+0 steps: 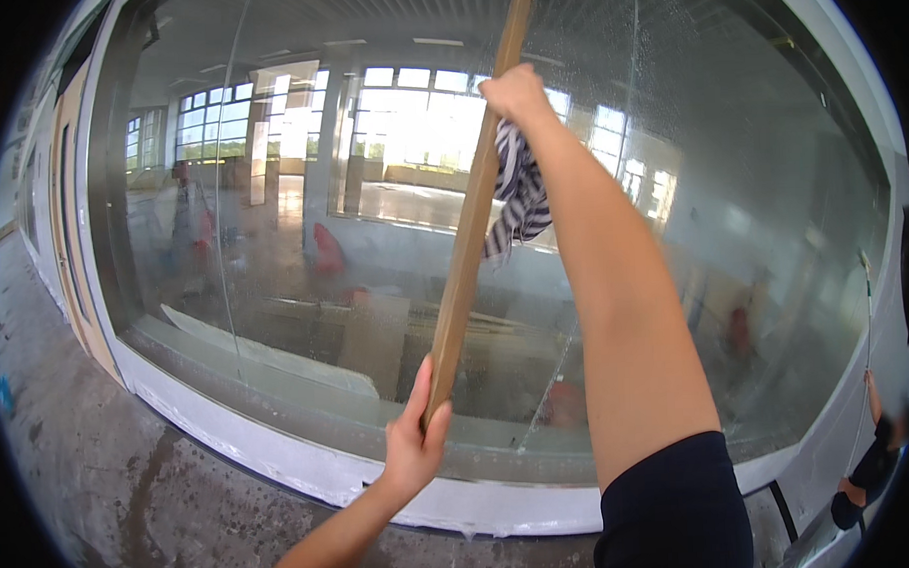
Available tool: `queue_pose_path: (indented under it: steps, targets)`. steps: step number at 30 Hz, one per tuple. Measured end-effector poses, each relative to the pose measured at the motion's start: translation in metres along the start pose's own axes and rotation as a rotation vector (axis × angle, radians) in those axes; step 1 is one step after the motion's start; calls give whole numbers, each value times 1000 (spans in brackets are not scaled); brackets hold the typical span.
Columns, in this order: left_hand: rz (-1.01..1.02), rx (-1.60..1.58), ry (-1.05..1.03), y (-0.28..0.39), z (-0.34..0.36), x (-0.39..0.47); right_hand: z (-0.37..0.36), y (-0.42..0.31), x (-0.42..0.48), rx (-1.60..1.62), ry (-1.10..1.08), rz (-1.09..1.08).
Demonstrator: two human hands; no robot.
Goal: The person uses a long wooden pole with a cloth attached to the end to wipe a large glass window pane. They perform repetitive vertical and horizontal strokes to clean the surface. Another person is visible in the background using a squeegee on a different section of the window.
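A long wooden pole (465,261) runs from low in the middle up past the top edge, in front of a large wet glass pane (288,252). My right hand (515,94) is closed around its upper part. Below that hand hangs a striped cloth (522,191), dark and white; whether the same fingers also hold it, I cannot tell. Lower down, my left hand (418,435) grips the pole near its bottom end, with thumb and fingers on either side. Drops and smears cover parts of the glass.
White sill (280,444) under the glass; wet, stained concrete floor (207,510). A wooden door (77,222) stands at the left. Far right, another person (873,457) holds a long pole with a tool (865,262) at its top. Boards lie beyond the glass.
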State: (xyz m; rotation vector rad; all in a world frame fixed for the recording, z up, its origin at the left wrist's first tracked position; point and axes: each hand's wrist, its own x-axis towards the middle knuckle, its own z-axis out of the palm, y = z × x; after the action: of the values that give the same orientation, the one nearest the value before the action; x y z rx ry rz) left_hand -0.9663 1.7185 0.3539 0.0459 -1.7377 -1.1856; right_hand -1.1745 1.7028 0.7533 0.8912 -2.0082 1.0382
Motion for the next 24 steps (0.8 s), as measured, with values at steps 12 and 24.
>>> queue_pose_path:
  steps: [12,24]
  targets:
    - [-640,175,-199,-168,-180,-481,172,62,-518,329,-319,150]
    - [-1176,418,-244,-73,-240,-593,172,45,-706,282,-560,319]
